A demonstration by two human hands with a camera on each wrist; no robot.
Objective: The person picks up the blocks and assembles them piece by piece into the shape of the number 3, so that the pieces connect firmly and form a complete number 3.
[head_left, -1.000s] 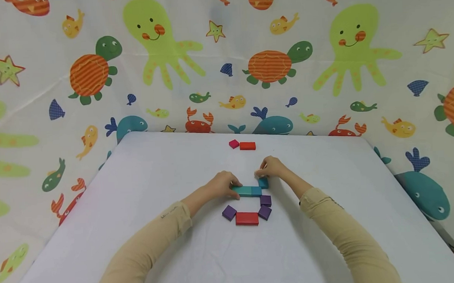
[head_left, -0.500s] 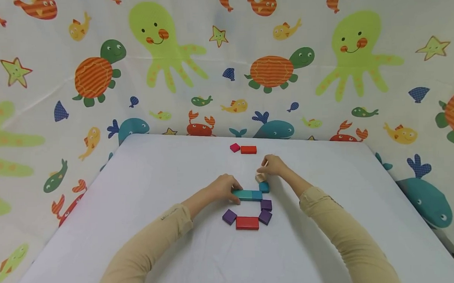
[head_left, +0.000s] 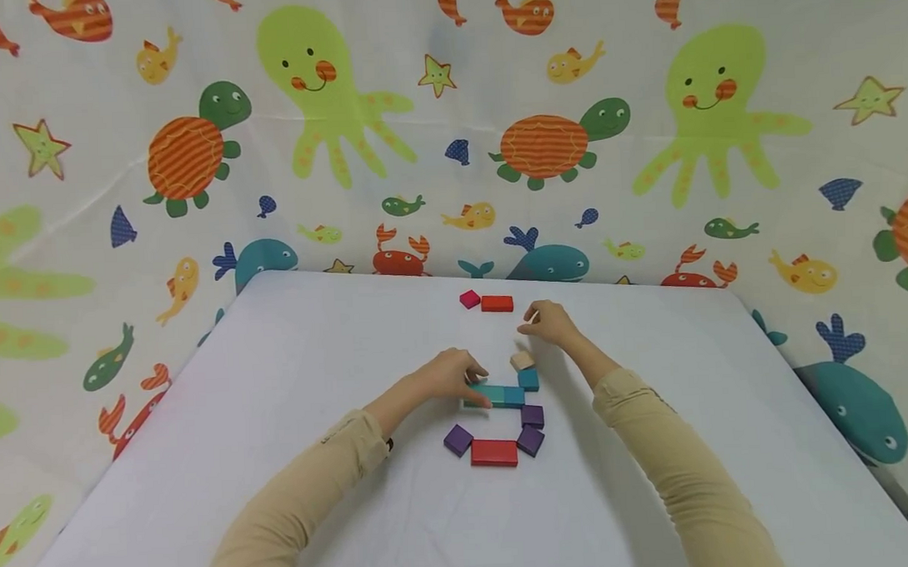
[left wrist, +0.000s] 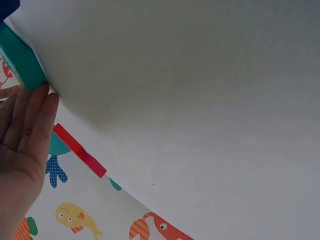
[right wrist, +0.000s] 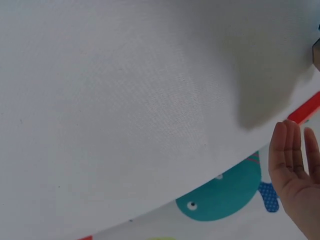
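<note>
My left hand (head_left: 444, 376) is at the left end of a teal block (head_left: 493, 393), thumb and fingers spread about it. In the left wrist view its straight fingertips are right at the teal block's end (left wrist: 22, 57). A blue block (head_left: 514, 396) adjoins the teal one on the right. Beyond it sit a blue cube (head_left: 528, 380) and a plain wooden block (head_left: 522, 361), set at an angle. My right hand (head_left: 551, 323) hovers behind the wooden block, holding nothing, thumb and fingers apart. The right wrist view catches only an edge of the wooden block (right wrist: 316, 54).
Nearer me lie a red block (head_left: 493, 453), a purple block (head_left: 458, 440) on its left and two purple blocks (head_left: 531, 428) at its right. At the back are a pink block (head_left: 469, 299) and another red block (head_left: 497, 304). A sea-animal cloth (head_left: 389, 152) hangs behind the white table (head_left: 336, 338).
My right hand has let go of the wooden block beyond the blue cube and moved up and away from it. My left hand has stayed by the teal block, its thumb shifting slightly right.
</note>
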